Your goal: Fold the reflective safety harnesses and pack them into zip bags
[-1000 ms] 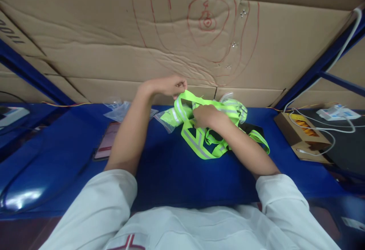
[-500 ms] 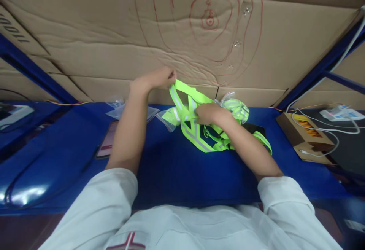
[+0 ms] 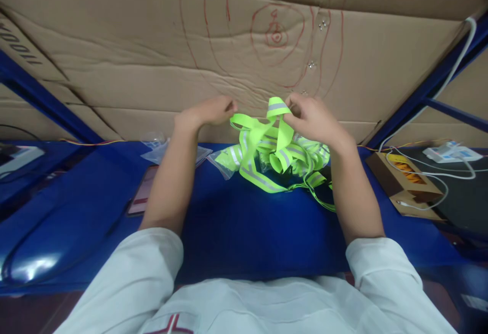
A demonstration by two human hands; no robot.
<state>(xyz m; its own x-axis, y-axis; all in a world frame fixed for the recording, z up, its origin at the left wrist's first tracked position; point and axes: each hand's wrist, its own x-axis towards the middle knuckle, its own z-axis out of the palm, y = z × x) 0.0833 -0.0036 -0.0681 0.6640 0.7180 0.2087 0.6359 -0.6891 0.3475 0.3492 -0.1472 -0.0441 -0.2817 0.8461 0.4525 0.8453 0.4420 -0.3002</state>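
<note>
Two-handed hold | left hand [image 3: 212,111] is pinching a strand of the lime reflective straps [image 3: 282,138], which are lying tangled across the worktop [image 3: 236,232] | right hand [image 3: 313,120] is gripping a raised fold | risk: pulling crossed strands apart could be tightening snags | versus half a second back: right hand is sitting higher.

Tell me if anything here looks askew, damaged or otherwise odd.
The yellow-green reflective straps look tangled, their loops twisted across one another. Behind them, the cardboard panel is creased and marked with red rings. No spill shows.
</note>
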